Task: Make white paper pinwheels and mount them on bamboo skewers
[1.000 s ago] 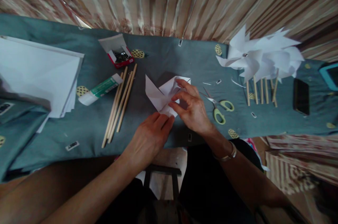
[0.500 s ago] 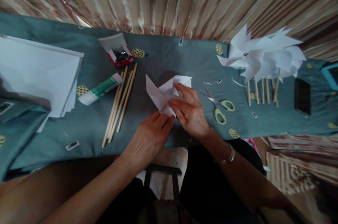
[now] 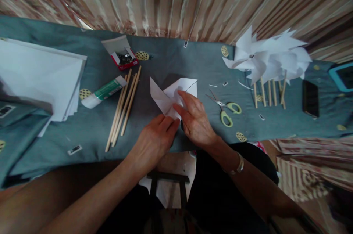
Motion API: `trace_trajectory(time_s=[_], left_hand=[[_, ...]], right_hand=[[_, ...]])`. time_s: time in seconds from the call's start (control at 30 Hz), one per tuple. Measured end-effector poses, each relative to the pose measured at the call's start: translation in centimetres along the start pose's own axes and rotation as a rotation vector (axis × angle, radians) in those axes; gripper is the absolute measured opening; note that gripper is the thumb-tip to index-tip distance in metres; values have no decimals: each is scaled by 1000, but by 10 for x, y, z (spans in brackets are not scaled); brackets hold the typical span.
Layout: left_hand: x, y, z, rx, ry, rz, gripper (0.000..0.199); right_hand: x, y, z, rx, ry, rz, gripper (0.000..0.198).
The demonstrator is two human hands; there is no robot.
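A partly folded white paper pinwheel (image 3: pixel 158 96) lies in front of me, with one pointed flap standing up at its left. My left hand (image 3: pixel 157 136) pinches its near edge, fingers closed together. Over the paper's right side is my right hand (image 3: pixel 197 122), thumb and forefinger bent onto the folds near the middle and pressing them. The fingers cover the centre, so I cannot see how the corners meet there. Green-handled scissors (image 3: pixel 226 107) lie with blades apart to the right of my right hand.
Several wooden sticks (image 3: pixel 124 109) and a glue stick (image 3: pixel 103 92) lie left, below an open red box of metal fasteners (image 3: pixel 125 59). White paper sheets (image 3: pixel 46 76) are stacked far left. Finished pinwheels (image 3: pixel 257 57), a phone (image 3: pixel 310 98) and a blue-edged device (image 3: pixel 342 76) lie right.
My right hand's fingers have shifted slightly on the folds, its thumb a little lower on the paper. My left hand keeps its pinch. The whole view has moved slightly.
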State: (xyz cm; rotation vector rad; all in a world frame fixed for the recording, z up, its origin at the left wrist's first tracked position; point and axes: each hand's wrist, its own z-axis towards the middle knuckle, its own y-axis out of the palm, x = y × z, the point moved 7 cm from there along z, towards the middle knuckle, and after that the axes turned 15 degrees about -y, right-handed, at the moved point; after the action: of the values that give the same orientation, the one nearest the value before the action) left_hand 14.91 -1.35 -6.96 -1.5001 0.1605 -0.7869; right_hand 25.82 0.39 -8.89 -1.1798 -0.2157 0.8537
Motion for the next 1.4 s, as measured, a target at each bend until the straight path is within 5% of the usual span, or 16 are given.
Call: trace_trajectory(time_s=[0.53, 0.73, 0.93, 1.1, 1.4], left_hand=[[0, 1, 0, -31, 10, 46, 24], [2, 0, 0, 29, 29, 98, 23], [2, -1, 1, 26, 45, 93, 25], [1, 0, 0, 20, 48, 104, 27], [-3, -13, -3, 111, 86, 151, 35]], right_hand=[[0, 5, -2, -36, 2, -31, 40], [-3, -23, 0, 65, -8, -49, 39], [54, -44, -3, 212, 175, -21, 41], [101, -30, 10, 193, 244, 120, 53], [113, -25, 29, 167, 381, 308, 45]])
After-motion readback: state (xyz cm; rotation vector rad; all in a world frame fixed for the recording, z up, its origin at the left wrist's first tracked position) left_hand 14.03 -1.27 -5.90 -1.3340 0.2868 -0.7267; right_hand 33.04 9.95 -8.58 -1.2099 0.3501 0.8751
